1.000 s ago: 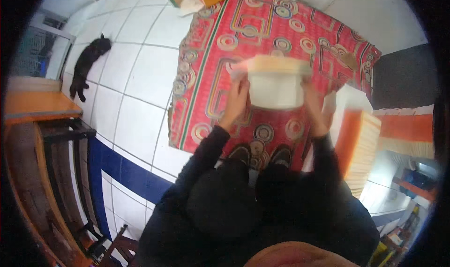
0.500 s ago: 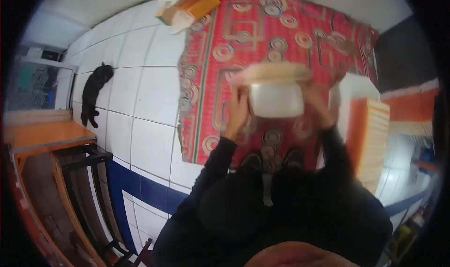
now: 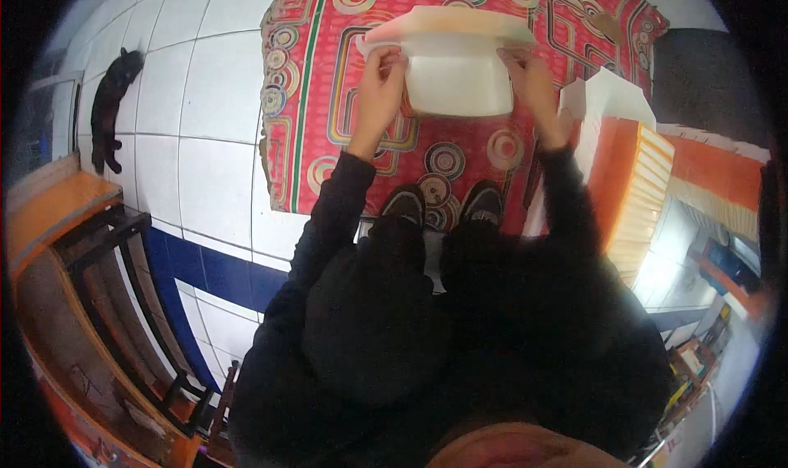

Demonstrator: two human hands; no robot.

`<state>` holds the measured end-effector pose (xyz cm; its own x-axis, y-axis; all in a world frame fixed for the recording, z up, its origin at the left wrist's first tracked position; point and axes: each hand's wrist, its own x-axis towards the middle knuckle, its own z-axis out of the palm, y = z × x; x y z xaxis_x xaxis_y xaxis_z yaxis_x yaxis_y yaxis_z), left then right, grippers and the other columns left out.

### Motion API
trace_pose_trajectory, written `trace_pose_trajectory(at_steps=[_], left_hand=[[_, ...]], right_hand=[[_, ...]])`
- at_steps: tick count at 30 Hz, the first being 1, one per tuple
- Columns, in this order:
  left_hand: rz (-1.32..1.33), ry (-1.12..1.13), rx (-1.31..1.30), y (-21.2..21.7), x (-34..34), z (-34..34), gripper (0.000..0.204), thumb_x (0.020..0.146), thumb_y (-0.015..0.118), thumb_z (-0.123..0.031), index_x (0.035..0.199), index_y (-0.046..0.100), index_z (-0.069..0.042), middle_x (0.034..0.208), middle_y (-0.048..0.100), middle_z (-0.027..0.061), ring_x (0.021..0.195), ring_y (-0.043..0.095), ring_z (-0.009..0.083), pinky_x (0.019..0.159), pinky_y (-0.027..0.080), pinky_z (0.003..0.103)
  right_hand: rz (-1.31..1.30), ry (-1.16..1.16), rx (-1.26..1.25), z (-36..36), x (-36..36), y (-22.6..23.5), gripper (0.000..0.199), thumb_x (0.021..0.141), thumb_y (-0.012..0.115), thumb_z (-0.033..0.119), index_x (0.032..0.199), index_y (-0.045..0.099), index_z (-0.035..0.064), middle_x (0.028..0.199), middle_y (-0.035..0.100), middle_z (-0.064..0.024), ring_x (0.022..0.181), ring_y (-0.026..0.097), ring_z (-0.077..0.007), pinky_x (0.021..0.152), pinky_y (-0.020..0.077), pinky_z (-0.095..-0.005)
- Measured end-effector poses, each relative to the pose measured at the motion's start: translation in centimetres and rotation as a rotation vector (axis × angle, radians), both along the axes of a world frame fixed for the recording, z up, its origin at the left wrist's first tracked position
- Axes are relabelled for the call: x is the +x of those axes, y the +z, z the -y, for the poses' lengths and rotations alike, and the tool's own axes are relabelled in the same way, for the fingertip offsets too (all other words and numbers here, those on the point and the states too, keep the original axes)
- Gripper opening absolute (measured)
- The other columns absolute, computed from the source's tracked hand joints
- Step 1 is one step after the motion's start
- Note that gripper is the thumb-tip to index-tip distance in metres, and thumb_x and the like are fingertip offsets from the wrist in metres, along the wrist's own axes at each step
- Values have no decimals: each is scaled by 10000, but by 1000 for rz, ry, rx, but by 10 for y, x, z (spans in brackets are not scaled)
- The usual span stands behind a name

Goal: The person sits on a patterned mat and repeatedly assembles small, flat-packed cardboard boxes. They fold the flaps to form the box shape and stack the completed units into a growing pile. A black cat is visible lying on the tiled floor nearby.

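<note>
I hold a cardboard food box (image 3: 460,86) out in front of me, over the red patterned mat (image 3: 336,123). It is white inside, and its pale orange-tinted flap stands along the far side. My left hand (image 3: 382,90) grips the box's left corner with thumb and fingers closed. At the right corner, my right hand (image 3: 529,82) has its fingers closed on the edge in the same way. The outer faces of the box are mostly hidden from view.
To my right stands a stack of nested orange-and-yellow boxes (image 3: 640,197), with an opened white box (image 3: 611,94) behind. A black cat (image 3: 113,111) lies on the white tiles (image 3: 217,82) at left. A wooden bench (image 3: 70,201) is at lower left. My shoes (image 3: 484,201) rest on the mat.
The whole view has shifted, so everything sits higher and farther left in the picture. My hands and the box have moved slightly farther from me, still held at both corners.
</note>
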<state>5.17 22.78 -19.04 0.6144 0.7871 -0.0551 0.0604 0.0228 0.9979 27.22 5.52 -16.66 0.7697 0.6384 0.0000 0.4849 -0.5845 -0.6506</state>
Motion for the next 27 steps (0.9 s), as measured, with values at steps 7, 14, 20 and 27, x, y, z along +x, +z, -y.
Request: trace_pose_trajectory(at_steps=[7,14,20,27], left_hand=[[-171,-35,44,3,21,-38,332,979,616,-255,1176,634,12,1035,692,110,946,645,170,844,507,311],[-146,-345,51,10,-23,-50,332,1015,585,-252,1220,631,5,1114,677,84,1038,626,154,909,503,317],[-389,-230,57,-62,-47,-207,243,983,588,-184,1152,633,-14,1030,675,57,927,625,113,793,516,295],[-256,79,166,-62,93,-422,552,872,721,-145,1348,505,33,1424,484,220,1257,499,209,953,490,383]], right_hand=[[-43,-79,160,-25,9,7,466,868,724,442,1048,723,12,910,729,-181,859,711,-283,773,533,-392],[-217,64,-11,5,11,20,432,873,757,284,1181,649,1,1054,724,-126,964,688,-230,862,525,-355],[-646,30,245,74,70,-29,220,982,594,164,1155,661,46,1019,693,-45,909,636,-164,810,517,-316],[222,-220,53,-4,103,-149,257,971,550,204,1162,611,43,964,631,-114,926,629,-267,801,520,-398]])
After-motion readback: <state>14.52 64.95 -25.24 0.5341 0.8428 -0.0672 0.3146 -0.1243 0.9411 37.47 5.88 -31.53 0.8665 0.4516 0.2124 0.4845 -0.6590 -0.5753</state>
